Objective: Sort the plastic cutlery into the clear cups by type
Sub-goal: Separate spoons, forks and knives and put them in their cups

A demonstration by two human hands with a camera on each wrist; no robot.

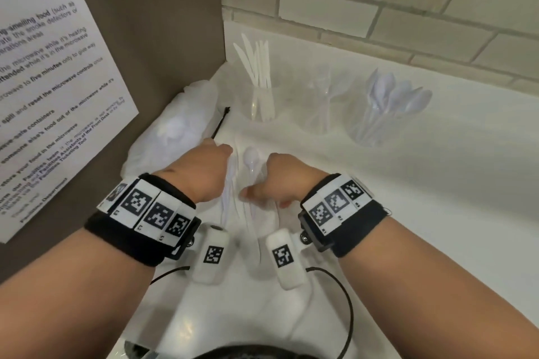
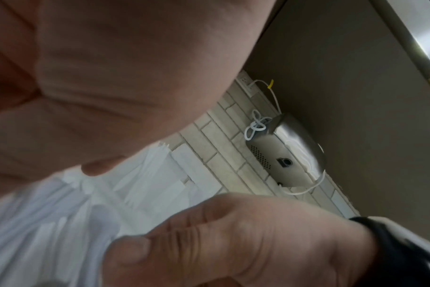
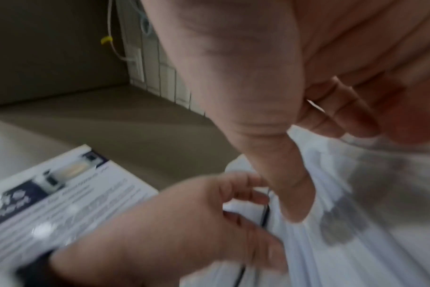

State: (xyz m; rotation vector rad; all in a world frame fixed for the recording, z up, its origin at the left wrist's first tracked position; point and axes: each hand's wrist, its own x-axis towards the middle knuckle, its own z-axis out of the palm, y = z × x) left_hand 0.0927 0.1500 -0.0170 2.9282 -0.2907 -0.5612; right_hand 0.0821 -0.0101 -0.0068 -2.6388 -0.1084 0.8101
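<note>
Both hands meet over a bundle of white plastic cutlery [image 1: 230, 198] near the counter's front. My left hand [image 1: 215, 172] grips the bundle, its fingers curled round the handles [image 2: 69, 213]; fork tines [image 2: 161, 153] stick out past them. My right hand [image 1: 271, 186] is curled next to it, thumb [image 3: 292, 194] on the cutlery, and a white piece [image 3: 314, 103] is pinched under its fingers. One spoon [image 1: 251, 158] pokes up between the hands. Behind stand three clear cups: knives [image 1: 262, 101], forks [image 1: 323, 107], spoons [image 1: 382, 113].
A crumpled clear plastic bag [image 1: 178, 128] with a black tie [image 1: 220, 122] lies left of the hands, against a brown panel with a printed notice [image 1: 52, 90]. A brick wall [image 1: 379, 8] closes the back of the white counter [image 1: 437, 198].
</note>
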